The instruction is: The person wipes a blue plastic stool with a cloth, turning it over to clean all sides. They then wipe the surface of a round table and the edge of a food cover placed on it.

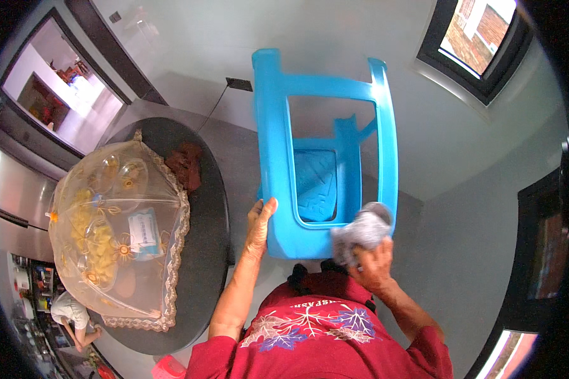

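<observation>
A blue plastic stool [272, 142] is held up on its side in front of me, its legs pointing away. Through the opening in its near side I see the textured underside or far panel, partly in shadow. My left hand [260, 225] grips the stool's left lower edge, thumb on the outer face. In my right hand [375, 265] is a crumpled grey cloth [362, 232], pressed against the stool's lower right corner. The cloth is slightly blurred and covers part of that corner.
Left of me stands a round dark table [204, 265] under a lace-edged mesh food cover [137, 284]. A brown cloth [186, 166] lies on the table. Another person [73, 315] is at the lower left, near shelves. A pink plastic item [168, 367] sits below the table's edge.
</observation>
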Available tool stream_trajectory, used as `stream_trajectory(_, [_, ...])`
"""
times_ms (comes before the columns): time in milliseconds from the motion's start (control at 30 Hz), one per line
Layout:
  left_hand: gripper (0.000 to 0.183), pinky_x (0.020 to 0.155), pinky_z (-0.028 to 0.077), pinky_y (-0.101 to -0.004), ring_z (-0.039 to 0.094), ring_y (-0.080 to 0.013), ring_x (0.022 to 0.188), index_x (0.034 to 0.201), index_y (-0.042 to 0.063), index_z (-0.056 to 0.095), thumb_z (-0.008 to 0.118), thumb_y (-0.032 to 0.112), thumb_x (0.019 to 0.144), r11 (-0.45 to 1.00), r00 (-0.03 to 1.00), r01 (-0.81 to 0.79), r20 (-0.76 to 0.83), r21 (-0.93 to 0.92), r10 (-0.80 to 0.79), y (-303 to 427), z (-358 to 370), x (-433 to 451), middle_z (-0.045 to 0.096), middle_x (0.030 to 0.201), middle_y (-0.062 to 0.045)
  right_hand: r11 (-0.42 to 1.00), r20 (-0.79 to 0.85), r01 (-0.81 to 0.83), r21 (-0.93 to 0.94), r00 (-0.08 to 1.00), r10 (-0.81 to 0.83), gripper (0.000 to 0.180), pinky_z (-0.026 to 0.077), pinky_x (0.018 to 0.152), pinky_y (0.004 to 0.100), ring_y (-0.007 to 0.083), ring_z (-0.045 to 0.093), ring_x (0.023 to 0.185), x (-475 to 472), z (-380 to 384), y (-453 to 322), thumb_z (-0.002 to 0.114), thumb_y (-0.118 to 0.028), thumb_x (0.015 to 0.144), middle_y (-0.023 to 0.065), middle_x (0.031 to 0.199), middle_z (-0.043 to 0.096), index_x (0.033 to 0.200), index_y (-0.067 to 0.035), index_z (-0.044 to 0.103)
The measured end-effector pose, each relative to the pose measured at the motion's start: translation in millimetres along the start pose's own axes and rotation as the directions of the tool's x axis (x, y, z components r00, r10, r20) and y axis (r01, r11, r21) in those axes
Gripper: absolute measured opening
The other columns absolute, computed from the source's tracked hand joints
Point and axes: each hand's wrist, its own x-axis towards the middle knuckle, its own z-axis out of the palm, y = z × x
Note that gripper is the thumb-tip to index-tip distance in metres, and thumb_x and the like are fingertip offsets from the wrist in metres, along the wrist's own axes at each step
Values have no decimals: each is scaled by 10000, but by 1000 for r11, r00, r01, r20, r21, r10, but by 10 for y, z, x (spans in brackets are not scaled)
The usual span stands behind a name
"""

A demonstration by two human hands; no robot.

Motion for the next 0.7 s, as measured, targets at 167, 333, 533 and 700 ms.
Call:
stream_trajectory(167, [455, 754, 473, -318, 548, -134, 852, 1008, 21, 560, 618, 448, 865, 999, 1000, -18, 24, -27, 19, -148, -59, 43, 577, 949, -53, 922, 29, 268, 278, 957, -287, 390, 410, 900, 446, 320, 511, 1098, 890, 219, -505, 634, -163, 670, 146, 1161, 546, 1057, -120, 622])
stream_trajectory(333, [521, 825, 455, -310, 560, -164, 949, 1116, 0, 580, 492, 471, 913, 987, 995, -65, -60, 148, 75, -129, -33, -11, 604, 1077, -95, 947, -94, 265, 183, 963, -252, 387, 423, 877, 435, 344, 503, 1060, 1690, 635, -425, 587, -139, 716, 154, 1069, 538, 1099, -90, 596])
stream_trajectory(533, [724, 926, 405, -343, 520, -244, 1062, 1233, -54, 512, 386, 585, 917, 982, 996, -7, -81, 189, 22, -133, -26, -29, 552, 1185, -177, 983, -207, 116, 139, 974, -86, 387, 438, 822, 483, 378, 480, 1039, 2751, 1165, -95, 648, -95, 734, 152, 1068, 465, 1108, -169, 587])
stream_trajectory(700, [779, 980, 372, -353, 489, -260, 1121, 1298, -50, 443, 307, 622, 928, 999, 998, 9, -64, 49, -6, -228, -168, 47, 504, 1252, -181, 984, -82, 97, 148, 993, -85, 159, 473, 684, 477, 396, 513, 866, 2557, 1201, -261, 574, -106, 756, 180, 992, 484, 911, -138, 578])
